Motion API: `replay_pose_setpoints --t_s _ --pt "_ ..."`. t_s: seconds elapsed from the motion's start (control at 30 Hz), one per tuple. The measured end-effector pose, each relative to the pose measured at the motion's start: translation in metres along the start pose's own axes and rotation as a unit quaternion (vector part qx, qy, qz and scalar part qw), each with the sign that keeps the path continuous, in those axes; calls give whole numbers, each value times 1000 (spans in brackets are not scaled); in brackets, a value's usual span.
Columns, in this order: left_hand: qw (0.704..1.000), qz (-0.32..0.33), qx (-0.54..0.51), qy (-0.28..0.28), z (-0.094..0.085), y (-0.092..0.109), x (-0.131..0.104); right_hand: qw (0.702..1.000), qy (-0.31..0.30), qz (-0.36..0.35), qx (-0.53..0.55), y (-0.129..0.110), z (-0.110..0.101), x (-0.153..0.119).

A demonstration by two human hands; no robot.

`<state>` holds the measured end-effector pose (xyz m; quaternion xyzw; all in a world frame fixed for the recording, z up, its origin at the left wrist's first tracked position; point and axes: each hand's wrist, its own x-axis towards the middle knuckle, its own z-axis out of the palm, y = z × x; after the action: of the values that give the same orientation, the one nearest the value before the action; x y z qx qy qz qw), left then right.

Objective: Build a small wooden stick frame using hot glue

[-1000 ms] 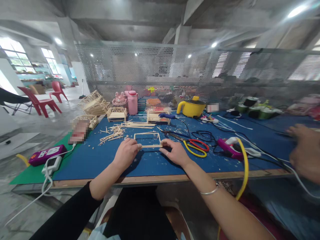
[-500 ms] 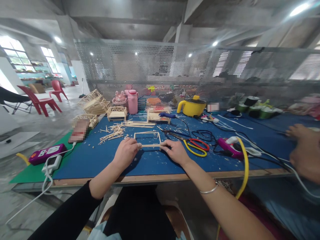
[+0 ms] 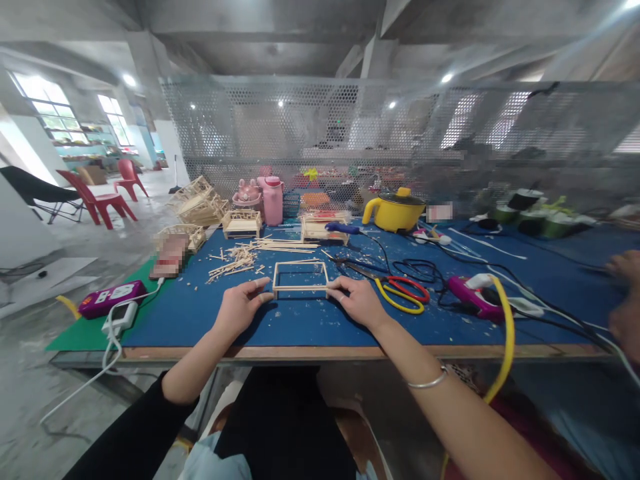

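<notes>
Mid-picture: wooden frame [image 3: 301, 288] on the blue desk [image 3: 300, 330]. Right hand [image 3: 361, 303] pinches its right front corner; left hand [image 3: 237, 308], fingers parted, at the left corner (grip or mere touch, I can't tell).

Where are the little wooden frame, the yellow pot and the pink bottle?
Wooden frame [image 3: 301, 288]: head view, on its front bar.
Yellow pot [image 3: 399, 215]: head view, on its body.
Pink bottle [image 3: 273, 205]: head view, on its body below the lid.
</notes>
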<state>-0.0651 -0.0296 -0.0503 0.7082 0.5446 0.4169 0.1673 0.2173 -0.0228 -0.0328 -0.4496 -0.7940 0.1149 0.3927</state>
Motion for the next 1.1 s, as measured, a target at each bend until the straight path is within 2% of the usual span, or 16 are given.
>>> replay_pose_setpoints --t_s 0.17,0.33,0.63,0.7,0.87,1.1 --pt "1000 4 -11 -4 5 12 5 1000 1 1 -2 1 1 0" --pt "1000 9 -21 -22 3 20 10 1000 0 5 -1 3 1 1" --pt "995 -17 -87 -35 5 14 11 999 13 38 34 -1 2 -3" --pt "994 -17 -98 -33 7 13 10 995 47 66 60 1 2 -3" --pt "993 -20 -114 -25 7 12 8 972 186 111 94 11 1 -2" --pt "983 -68 -170 5 11 5 7 967 223 116 49 9 -2 -1"
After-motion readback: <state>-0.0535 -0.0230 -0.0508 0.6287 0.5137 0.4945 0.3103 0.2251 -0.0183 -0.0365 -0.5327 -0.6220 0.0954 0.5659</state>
